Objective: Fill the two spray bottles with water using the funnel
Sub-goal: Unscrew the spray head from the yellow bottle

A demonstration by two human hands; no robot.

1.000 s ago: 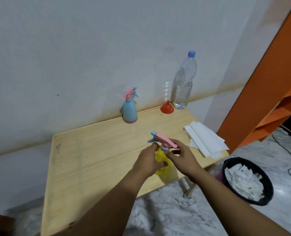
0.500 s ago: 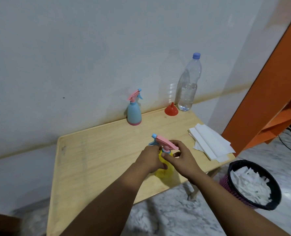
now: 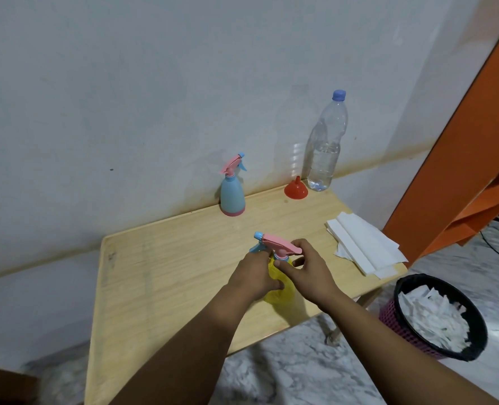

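Observation:
A yellow spray bottle (image 3: 280, 293) stands near the front edge of the wooden table (image 3: 169, 258). My left hand (image 3: 252, 273) is wrapped around its body. My right hand (image 3: 308, 271) pinches the collar under its pink and blue spray head (image 3: 274, 244). A blue spray bottle (image 3: 232, 197) with a pink trigger stands at the back by the wall. To its right a red funnel (image 3: 296, 188) lies mouth down. Beside the funnel stands a clear water bottle (image 3: 325, 150) with a blue cap, partly filled.
A stack of white paper towels (image 3: 365, 244) lies on the table's right end. A black and pink waste basket (image 3: 435, 314) full of crumpled paper stands on the marble floor at the right. An orange shelf unit (image 3: 476, 159) rises behind it.
Both hands have stayed on the yellow spray bottle, with the right fingers shifting around the collar. The camera view has drifted slightly, so the table objects sit a little further right.

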